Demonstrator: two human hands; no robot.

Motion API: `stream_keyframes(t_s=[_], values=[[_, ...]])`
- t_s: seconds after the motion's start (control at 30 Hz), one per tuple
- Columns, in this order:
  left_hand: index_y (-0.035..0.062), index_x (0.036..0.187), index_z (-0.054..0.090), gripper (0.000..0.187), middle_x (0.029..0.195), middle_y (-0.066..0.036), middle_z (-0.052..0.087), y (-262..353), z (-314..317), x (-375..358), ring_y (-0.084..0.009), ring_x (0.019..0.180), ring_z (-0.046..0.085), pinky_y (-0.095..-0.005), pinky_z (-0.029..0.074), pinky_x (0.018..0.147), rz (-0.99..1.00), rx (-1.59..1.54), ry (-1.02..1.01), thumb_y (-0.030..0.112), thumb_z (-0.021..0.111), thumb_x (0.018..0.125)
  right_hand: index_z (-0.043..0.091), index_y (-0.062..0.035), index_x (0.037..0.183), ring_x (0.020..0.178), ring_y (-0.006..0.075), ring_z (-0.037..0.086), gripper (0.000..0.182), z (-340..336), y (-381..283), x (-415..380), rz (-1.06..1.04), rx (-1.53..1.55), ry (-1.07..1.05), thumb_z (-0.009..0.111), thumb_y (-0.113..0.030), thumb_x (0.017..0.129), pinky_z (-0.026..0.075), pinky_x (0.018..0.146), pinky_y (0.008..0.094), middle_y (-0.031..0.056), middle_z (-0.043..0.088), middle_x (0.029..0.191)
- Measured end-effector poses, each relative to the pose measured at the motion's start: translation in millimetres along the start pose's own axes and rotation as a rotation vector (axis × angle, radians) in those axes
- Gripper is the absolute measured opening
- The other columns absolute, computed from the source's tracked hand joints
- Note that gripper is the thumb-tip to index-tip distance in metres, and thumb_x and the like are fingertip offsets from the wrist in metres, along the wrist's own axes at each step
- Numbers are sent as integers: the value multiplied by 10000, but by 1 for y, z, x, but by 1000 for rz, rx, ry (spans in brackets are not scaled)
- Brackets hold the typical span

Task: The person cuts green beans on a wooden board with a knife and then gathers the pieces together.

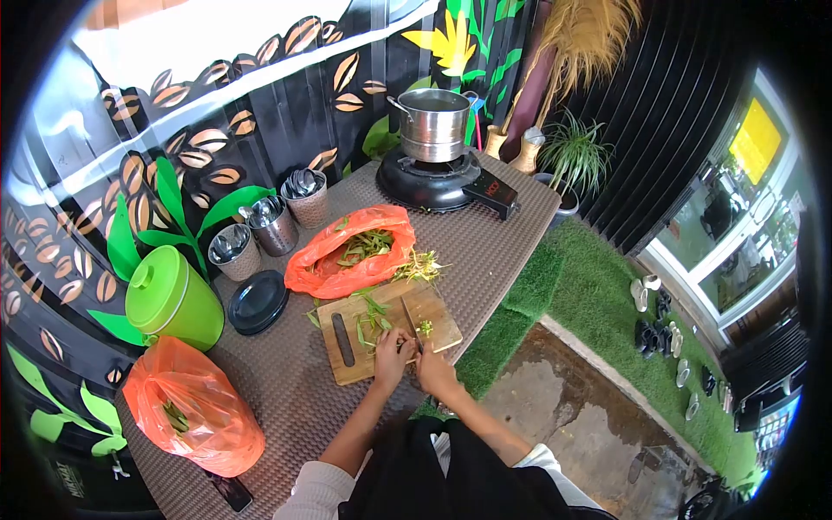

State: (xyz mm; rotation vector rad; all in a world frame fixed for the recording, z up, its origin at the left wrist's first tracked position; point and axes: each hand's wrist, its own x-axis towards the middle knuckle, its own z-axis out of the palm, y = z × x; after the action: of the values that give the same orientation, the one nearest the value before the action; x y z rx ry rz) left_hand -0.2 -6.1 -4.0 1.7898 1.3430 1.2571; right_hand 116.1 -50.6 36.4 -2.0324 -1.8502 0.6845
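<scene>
A wooden cutting board [351, 373] with a slot handle lies near the table's right edge. My right hand [436, 371] is closed round a knife [410, 314], whose blade points away over the board. Close beside it, my left hand [392, 354] rests on the board with its fingers curled over green stems. Loose green leaves [373, 314] lie on the board left of the blade, and small cut pieces [425, 328] lie right of it. Beyond the board is an open orange bag [325, 280] of leaves, with a bunch of pale stems [421, 267] beside it.
A steel pot [433, 130] stands on a black stove [420, 186] at the back. Along the left are metal cups of cutlery [271, 230], black plates [258, 303], a green lidded bucket [178, 299], a full orange bag [204, 416] and a phone [230, 492].
</scene>
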Motion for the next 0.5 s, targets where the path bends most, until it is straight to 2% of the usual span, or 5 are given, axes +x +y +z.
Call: stream_keyframes(t_s=[0.07,0.2,0.27,0.33,0.5], values=[[4,840,560,138,795,-118,563,0,0,0,-251,771,562,-354,456,691,22,-39,-9,46,670,768,388,21,1070,784,470,613,310,7,-7,-3,57,-9,44,433,-256,936,493,696,540,316,609,815],[18,843,566,121,801,-109,566,11,-2,-1,-255,785,555,-363,435,726,52,-49,-13,51,661,776,392,26,1058,786,466,618,316,3,1,16,15,4,-32,432,-264,939,499,692,530,309,614,823],[34,847,570,97,798,-99,567,10,-3,-1,-266,806,545,-374,402,778,193,116,19,47,645,786,394,28,1056,791,464,620,317,-5,6,16,-13,20,-23,433,-264,940,500,692,529,307,617,825],[38,850,572,95,796,-98,567,5,-2,-3,-270,811,540,-375,388,799,194,138,29,50,641,787,397,31,1053,795,461,622,318,-8,3,12,-46,33,-20,434,-264,940,502,691,528,306,619,827],[42,860,577,105,791,-99,564,6,-5,-2,-284,802,530,-384,376,809,218,146,31,57,645,781,402,27,1053,804,463,624,324,11,-10,-1,66,-39,55,432,-276,942,500,711,532,283,632,814]])
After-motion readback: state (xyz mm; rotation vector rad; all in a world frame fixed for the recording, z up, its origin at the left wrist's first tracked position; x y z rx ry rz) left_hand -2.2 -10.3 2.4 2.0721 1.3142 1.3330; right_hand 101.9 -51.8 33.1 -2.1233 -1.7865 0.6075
